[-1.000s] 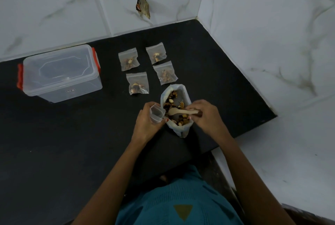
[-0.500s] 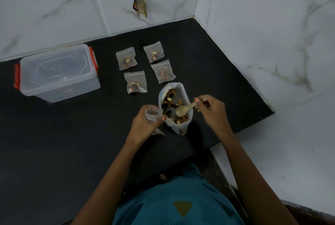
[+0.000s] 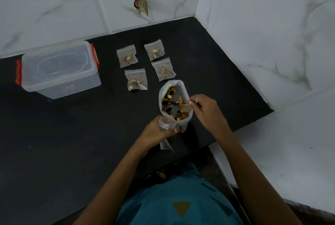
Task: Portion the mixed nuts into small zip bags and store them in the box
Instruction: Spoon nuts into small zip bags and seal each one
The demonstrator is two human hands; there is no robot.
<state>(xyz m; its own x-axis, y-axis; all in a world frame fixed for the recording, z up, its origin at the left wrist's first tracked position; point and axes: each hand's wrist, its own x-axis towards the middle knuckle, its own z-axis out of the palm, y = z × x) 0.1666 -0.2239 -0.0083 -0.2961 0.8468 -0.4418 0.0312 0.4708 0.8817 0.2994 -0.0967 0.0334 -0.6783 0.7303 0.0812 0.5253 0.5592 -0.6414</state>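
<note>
Fingers [image 3: 197, 98] of the right hand [image 3: 206, 110] pinch the handle of a pale spoon [image 3: 185, 107], whose bowl sits down in the mixed nuts [image 3: 168, 101] inside the big open bag [image 3: 182, 84] on the black counter [image 3: 72, 134]. The left hand [image 3: 155, 132] is curled around an empty small zip bag [image 3: 164, 124], right up against the big bag's near rim. Four filled zip bags [image 3: 136, 81] lie just past it on the far side. The clear box [image 3: 59, 70] with red clips sits well off to the left, lid on.
</note>
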